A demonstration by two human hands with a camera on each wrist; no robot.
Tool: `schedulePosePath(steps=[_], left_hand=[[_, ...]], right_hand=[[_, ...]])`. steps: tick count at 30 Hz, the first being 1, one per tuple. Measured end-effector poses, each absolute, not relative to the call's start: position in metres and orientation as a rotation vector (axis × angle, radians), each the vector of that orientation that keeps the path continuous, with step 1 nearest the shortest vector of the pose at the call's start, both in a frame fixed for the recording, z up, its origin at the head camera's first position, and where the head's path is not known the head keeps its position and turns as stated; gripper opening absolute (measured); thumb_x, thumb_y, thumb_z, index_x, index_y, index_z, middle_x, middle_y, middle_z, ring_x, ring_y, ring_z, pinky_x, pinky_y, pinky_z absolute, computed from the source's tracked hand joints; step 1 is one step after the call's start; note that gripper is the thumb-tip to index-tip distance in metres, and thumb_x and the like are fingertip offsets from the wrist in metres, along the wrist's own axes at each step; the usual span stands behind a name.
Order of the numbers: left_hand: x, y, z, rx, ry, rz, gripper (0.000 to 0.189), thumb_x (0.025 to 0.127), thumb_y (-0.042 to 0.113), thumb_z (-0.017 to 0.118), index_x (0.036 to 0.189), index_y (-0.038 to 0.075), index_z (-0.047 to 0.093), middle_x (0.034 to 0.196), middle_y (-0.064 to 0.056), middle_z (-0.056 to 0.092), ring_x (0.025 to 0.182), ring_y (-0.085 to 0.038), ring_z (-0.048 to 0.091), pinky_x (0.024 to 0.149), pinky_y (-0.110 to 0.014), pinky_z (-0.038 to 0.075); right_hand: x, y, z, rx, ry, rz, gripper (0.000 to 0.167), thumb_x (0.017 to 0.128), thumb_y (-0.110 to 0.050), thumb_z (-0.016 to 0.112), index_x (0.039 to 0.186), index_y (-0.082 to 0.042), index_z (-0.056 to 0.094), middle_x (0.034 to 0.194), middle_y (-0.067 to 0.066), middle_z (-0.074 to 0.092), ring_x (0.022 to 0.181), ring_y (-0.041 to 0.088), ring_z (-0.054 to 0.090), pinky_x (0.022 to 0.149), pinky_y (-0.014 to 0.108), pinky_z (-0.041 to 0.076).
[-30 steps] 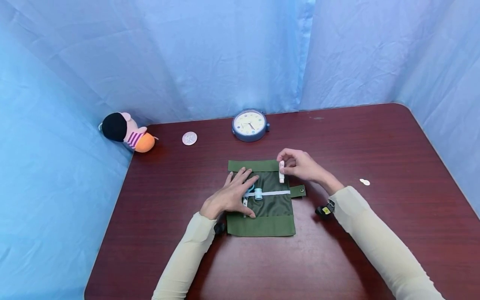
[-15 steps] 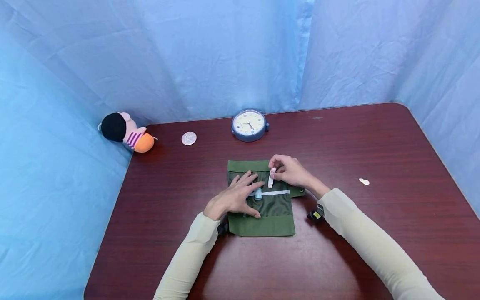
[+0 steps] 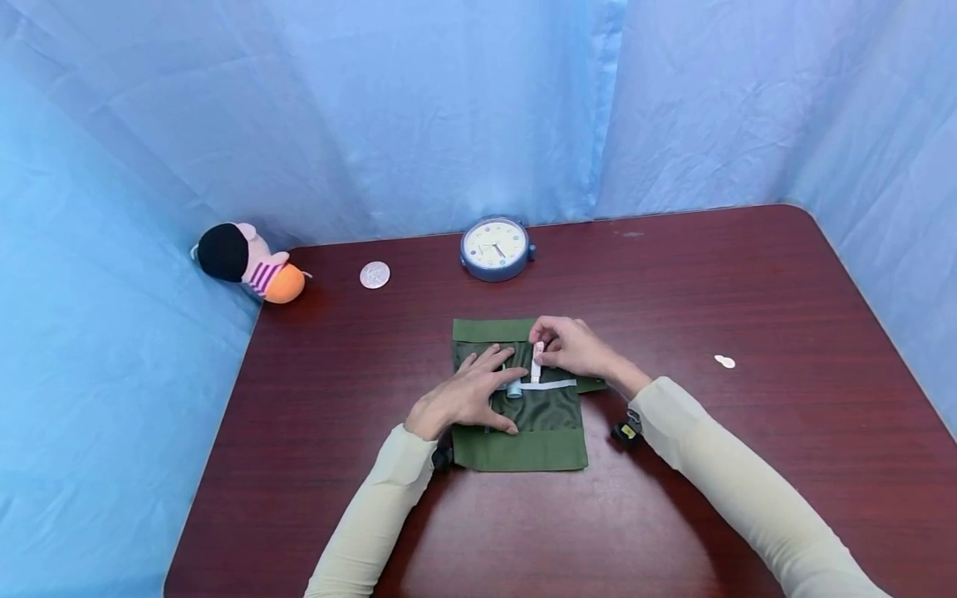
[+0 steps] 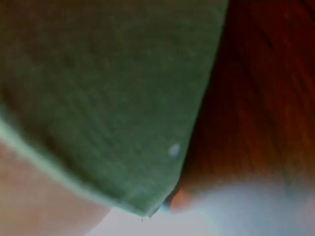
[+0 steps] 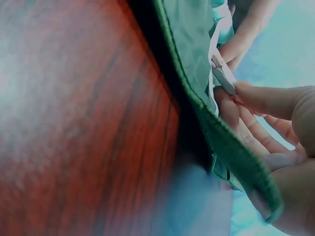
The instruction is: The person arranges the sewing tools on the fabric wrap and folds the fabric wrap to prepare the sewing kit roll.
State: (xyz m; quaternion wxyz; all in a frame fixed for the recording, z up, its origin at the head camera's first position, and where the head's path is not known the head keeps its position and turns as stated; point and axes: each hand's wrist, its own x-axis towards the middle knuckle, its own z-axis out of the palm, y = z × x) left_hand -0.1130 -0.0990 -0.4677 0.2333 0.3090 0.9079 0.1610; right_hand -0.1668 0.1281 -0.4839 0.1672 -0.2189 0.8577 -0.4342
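Observation:
An unfolded green fabric roll pouch (image 3: 521,448) lies on the table with a white elastic band (image 3: 557,384) across its middle. My left hand (image 3: 467,394) rests on the pouch's left side with fingers spread. Beside its fingertips, a light blue cylinder (image 3: 513,389) sits at the band. My right hand (image 3: 574,346) pinches a slim white and pink stick-shaped item (image 3: 536,365) between thumb and fingers, its lower end at the band. In the right wrist view, the slim item (image 5: 225,80) stands close to the band. My left hand covers whatever lies beneath it.
A blue round clock (image 3: 495,247) stands at the table's back edge. Left of it are a pale round disc (image 3: 375,275) and a plush toy (image 3: 257,262). A small white piece (image 3: 724,361) lies to the right. Blue curtains (image 3: 449,108) surround the table.
My right hand has moved left and nearer to me with the slim item, from the pouch's upper right corner to the band. My left hand has shifted slightly right over the pouch.

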Motion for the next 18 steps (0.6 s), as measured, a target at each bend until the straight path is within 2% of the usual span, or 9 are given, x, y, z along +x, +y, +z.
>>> schedulePosePath(steps=[6, 18], left_hand=[[-0.1125, -0.1001, -0.4683, 0.846, 2.492, 0.450, 0.087, 0.080, 0.049, 0.081, 0.154, 0.023, 0.042, 0.169, -0.010, 0.020, 0.159, -0.031, 0.009, 0.125, -0.060, 0.015], [-0.1124, -0.1022, -0.4693, 0.850, 2.482, 0.479, 0.087, 0.081, 0.047, 0.081, 0.154, 0.024, 0.041, 0.169, -0.010, 0.019, 0.159, -0.032, 0.009, 0.125, -0.060, 0.014]], right_hand=[[-0.1657, 0.1243, -0.4832, -0.595, 2.463, -1.212, 0.018, 0.088, -0.004, 0.073, 0.104, -0.003, 0.064, 0.093, 0.010, 0.071, 0.080, 0.015, 0.069, 0.070, 0.028, 0.055], [-0.1665, 0.1232, -0.4824, -0.685, 2.401, -1.163, 0.022, 0.086, -0.002, 0.075, 0.104, -0.003, 0.062, 0.091, 0.012, 0.073, 0.084, 0.017, 0.071, 0.078, 0.031, 0.059]])
